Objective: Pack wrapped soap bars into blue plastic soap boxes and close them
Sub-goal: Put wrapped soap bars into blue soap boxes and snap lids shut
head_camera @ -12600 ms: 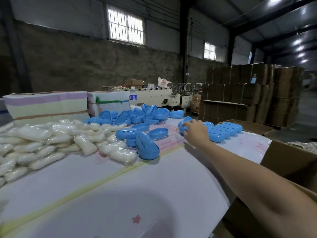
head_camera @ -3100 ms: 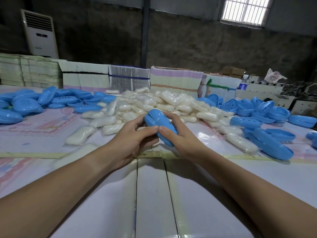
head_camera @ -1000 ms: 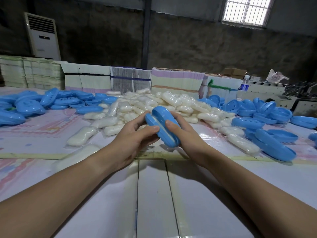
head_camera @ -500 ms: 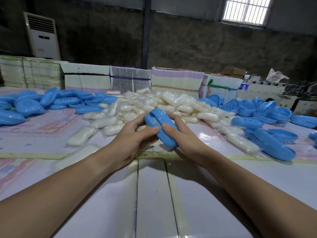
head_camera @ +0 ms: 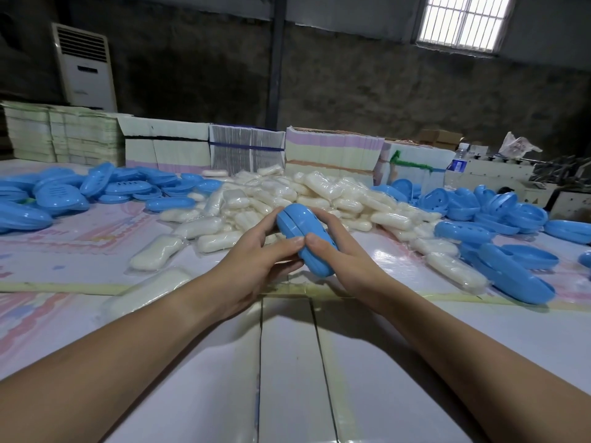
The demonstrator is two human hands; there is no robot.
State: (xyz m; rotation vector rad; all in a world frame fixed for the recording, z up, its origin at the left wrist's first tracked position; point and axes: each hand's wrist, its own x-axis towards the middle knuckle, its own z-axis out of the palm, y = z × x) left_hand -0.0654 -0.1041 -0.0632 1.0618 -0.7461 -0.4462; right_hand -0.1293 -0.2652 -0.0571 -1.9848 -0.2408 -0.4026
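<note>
A dim warehouse with a rough dark wall, a barred window high on the right and a white floor-standing air conditioner on the left backs a wide white work table made of taped panels. Stacks of flat printed cardboard sleeves line its far edge.

Over the middle of the table both bare hands clasp one oval blue plastic soap box, its two halves brought together with a seam line visible along the top. The left hand wraps the box's left side, thumb pressed on the near end and fingers curled round the far side. The right hand closes on the right side, its thumb tip touching the left thumb on the box. The box is tilted, far end higher, and held just above the table.

Just beyond the held box lies a heap of white soap bars in clear wrap, with a few loose bars to the left of the left hand. Well to the left sits a pile of blue box halves; to the right of the right hand lie more blue shells, some perforated.
</note>
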